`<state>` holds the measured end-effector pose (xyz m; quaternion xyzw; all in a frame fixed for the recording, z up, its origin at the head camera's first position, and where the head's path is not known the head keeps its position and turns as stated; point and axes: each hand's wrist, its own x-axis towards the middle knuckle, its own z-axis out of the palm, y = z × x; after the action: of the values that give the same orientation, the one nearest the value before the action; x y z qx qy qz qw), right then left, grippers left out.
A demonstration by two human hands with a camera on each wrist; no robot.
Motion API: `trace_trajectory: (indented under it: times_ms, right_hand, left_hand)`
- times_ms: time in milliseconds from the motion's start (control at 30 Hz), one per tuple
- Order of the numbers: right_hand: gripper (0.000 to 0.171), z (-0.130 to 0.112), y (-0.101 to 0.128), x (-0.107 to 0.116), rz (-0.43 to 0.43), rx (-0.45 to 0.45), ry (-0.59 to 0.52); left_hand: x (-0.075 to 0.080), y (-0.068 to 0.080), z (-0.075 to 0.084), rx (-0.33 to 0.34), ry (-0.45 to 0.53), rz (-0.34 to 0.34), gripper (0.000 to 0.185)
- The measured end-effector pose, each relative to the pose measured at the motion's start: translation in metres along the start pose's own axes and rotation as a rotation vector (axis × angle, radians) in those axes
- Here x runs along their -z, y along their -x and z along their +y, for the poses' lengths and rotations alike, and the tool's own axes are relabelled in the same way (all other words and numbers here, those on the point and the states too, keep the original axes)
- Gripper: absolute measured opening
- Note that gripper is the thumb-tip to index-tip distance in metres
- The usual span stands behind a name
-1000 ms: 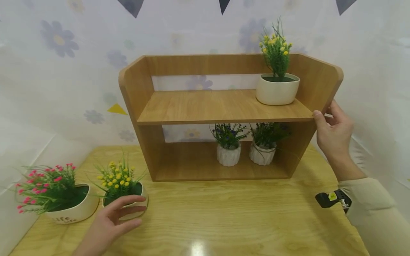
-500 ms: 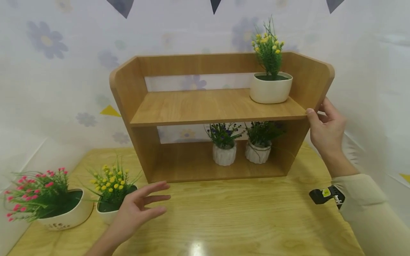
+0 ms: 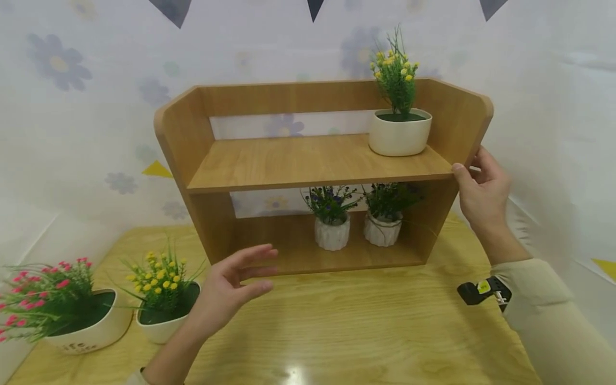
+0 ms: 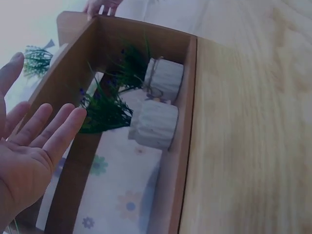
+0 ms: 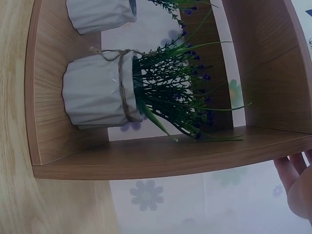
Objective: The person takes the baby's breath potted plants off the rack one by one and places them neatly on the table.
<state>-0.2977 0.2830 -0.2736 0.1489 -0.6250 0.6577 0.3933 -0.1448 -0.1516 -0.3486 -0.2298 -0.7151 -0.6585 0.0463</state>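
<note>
A two-tier wooden shelf [image 3: 289,160] stands on the table. At its right side panel my right hand [image 3: 483,190] grips the edge, thumb at the front of the upper board and fingers behind; the right wrist view shows fingers [image 5: 287,173] against the panel's outside. My left hand [image 3: 228,291] hovers in front of the shelf's lower left, fingers extended and apart, holding nothing. The left wrist view shows its palm [image 4: 24,165] facing up. On the upper board sits a cream planter [image 3: 400,133] with yellow flowers. Two white ribbed pots [image 3: 332,232] with purple-flowered plants stand below.
At the left of the table are a cream planter of yellow flowers [image 3: 166,315] and another with pink flowers [image 3: 86,326], lettered on its front. A flower-printed cloth [image 3: 96,117] hangs behind. A black band device [image 3: 483,291] sits on my right wrist.
My left hand has moved right and up, away from the yellow-flowered planter toward the shelf. The head view has shifted, sliding the scene left. My right hand keeps its grip on the shelf.
</note>
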Motion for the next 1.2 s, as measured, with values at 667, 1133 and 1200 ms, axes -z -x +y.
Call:
trace_trajectory:
  times_ms: [667,1133,1200]
  right_hand:
    - [0.039,-0.005,0.002,0.001,0.041,-0.179,-0.102]
    - [0.042,-0.007,0.002,0.004,0.067,-0.235,-0.008]
    - [0.042,-0.007,0.001,0.004,0.076,-0.233,0.009]
  left_hand:
    - [-0.032,-0.048,0.033,-0.056,0.163,-0.053,0.063]
    - [-0.054,-0.075,0.050,-0.070,0.206,-0.081,0.063]
    - [-0.056,-0.078,0.052,-0.075,0.199,-0.083,0.063]
